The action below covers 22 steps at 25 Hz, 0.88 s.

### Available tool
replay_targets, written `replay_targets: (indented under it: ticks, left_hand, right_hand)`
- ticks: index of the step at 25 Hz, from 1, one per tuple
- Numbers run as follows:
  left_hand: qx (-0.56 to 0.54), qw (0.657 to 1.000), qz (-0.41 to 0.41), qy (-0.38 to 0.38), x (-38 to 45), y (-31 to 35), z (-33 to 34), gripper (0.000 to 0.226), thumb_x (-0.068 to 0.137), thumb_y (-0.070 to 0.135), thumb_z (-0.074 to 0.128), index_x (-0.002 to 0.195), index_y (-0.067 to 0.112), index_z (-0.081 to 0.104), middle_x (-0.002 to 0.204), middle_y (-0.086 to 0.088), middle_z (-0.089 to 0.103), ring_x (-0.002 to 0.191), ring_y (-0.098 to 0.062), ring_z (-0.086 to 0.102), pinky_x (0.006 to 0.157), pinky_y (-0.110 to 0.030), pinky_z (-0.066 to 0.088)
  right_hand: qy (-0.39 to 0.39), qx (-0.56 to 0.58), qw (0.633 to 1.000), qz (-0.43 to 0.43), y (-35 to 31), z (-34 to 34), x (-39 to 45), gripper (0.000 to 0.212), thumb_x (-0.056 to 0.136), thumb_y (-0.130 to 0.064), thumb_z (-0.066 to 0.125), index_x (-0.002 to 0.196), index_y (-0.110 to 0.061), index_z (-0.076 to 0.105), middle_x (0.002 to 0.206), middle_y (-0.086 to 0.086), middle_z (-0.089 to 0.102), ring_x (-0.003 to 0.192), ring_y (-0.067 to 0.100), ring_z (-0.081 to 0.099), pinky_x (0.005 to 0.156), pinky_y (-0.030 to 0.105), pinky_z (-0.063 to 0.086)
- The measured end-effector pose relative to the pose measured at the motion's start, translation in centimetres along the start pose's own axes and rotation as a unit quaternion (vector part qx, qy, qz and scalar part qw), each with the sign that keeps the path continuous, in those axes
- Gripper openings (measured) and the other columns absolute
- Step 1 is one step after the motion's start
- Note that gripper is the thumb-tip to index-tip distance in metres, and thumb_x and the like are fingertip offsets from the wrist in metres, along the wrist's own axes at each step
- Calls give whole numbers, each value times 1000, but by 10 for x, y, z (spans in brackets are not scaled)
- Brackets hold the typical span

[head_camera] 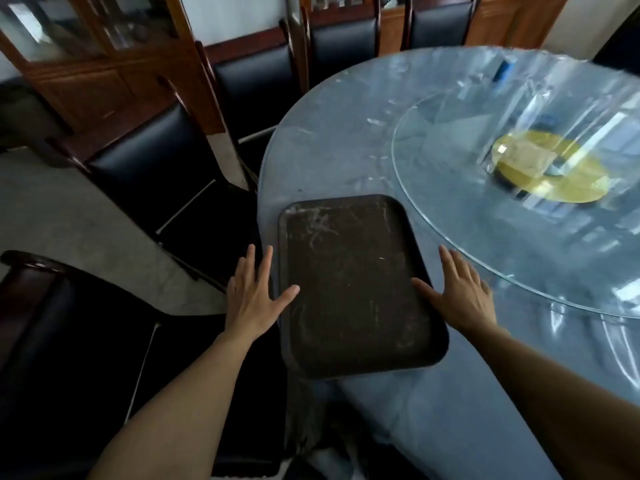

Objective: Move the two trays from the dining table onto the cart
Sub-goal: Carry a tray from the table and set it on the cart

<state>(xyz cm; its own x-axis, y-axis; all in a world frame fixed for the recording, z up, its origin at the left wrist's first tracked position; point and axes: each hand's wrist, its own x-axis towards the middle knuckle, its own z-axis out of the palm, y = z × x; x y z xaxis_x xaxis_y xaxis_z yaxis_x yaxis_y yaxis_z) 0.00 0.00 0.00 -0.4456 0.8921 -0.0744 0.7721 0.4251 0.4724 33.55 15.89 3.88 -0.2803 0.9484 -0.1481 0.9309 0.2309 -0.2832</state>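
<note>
One round dining table [346,161] fills the right side of the view, draped in a grey-blue cloth under a wrinkled clear plastic sheet that throws off glare. Behind and to its left, wooden cabinets [86,64] with glass doors line the wall, above a grey floor [52,209]. Several dark-seated chairs [162,157] with reddish wooden frames ring the table's left edge, and one more sits near the bottom left. On the table rests a large glass turntable [485,244], with a yellow disc [554,168] at its centre; what stands on that disc is blurred by the plastic. A small blue object [504,71] lies farther back, too smeared to identify. Close to the near edge of the table lies a dark brown rectangular tray [353,285], empty, its surface scuffed with pale scratches and its near corner overhanging the table's rim. No writing can be read anywhere. The left hand [254,292] is spread flat beside the tray's left long side, thumb reaching over the rim. The right hand [460,292] is likewise spread at the right long side, thumb lying on the rim; neither hand has closed around the tray.
</note>
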Motion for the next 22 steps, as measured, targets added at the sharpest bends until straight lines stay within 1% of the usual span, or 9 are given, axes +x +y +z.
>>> replay_targets:
  ticks: [3, 5, 9, 12, 14, 16, 18, 20, 22]
  left_hand:
    - [-49, 997, -64, -20, 13, -1, 17, 100, 78, 83, 41, 154, 43, -9, 166, 6, -13, 152, -23, 0, 118, -53, 18]
    - [-79, 990, -112, -43, 21, -7, 31, 99, 80, 80, 45, 156, 38, -1, 167, 5, -7, 152, -23, 7, 116, -51, 26]
    - [-136, 968, -191, -86, 48, -1, 55, 91, 88, 74, 41, 158, 24, 12, 165, -3, 8, 148, -25, 20, 113, -45, 26]
    - [-189, 945, -251, -89, 63, 12, 65, 86, 91, 72, 33, 158, 22, 15, 164, -10, 11, 148, -30, 21, 114, -45, 23]
    - [-219, 926, -296, -85, 74, 18, 63, 86, 91, 75, 30, 158, 24, 14, 165, -12, 9, 149, -32, 19, 116, -48, 20]
    - [-250, 901, -339, -107, 84, 22, 56, 91, 86, 81, 29, 158, 29, 14, 166, -9, 10, 149, -34, 20, 117, -54, 21]
    - [-288, 863, -388, -149, 93, 25, 48, 100, 75, 92, 28, 156, 35, 21, 163, -4, 23, 144, -34, 30, 112, -61, 27]
    - [-320, 826, -429, -179, 100, 27, 39, 108, 62, 100, 27, 150, 36, 38, 153, -3, 42, 135, -33, 41, 107, -63, 31]
    - [-344, 802, -449, -192, 106, 27, 31, 115, 54, 103, 29, 145, 36, 44, 149, -7, 46, 132, -35, 43, 103, -66, 33]
  right_hand:
    - [-46, 0, 999, 18, 10, 22, 28, 93, 84, -78, 34, 157, -27, 8, 165, 3, 17, 147, 31, 23, 112, 56, 28]
    - [-86, 26, 995, 40, 16, 37, 48, 91, 85, -77, 33, 157, -26, 12, 164, 4, 20, 145, 35, 27, 109, 57, 30]
    - [-134, 104, 982, 88, 20, 64, 78, 87, 89, -74, 32, 157, -21, 18, 159, 13, 27, 144, 40, 24, 114, 53, 24]
    - [-173, 191, 957, 132, 16, 72, 94, 83, 89, -74, 34, 155, -24, 25, 155, 18, 29, 141, 43, 27, 117, 51, 24]
    - [-186, 234, 942, 153, 10, 69, 107, 86, 87, -77, 34, 155, -26, 23, 157, 17, 27, 142, 43, 28, 118, 51, 23]
    - [-195, 253, 932, 171, 6, 64, 121, 91, 85, -80, 32, 157, -26, 18, 161, 15, 21, 145, 40, 24, 119, 50, 20]
    - [-223, 285, 910, 203, 1, 56, 135, 96, 80, -85, 30, 157, -29, 18, 163, 9, 21, 146, 35, 25, 117, 54, 22]
    - [-271, 315, 875, 247, -3, 49, 146, 96, 74, -91, 26, 150, -32, 33, 154, 0, 36, 136, 30, 38, 107, 55, 31]
    - [-308, 342, 843, 280, -2, 42, 153, 90, 70, -95, 22, 130, -33, 48, 136, 0, 46, 118, 28, 44, 95, 56, 36]
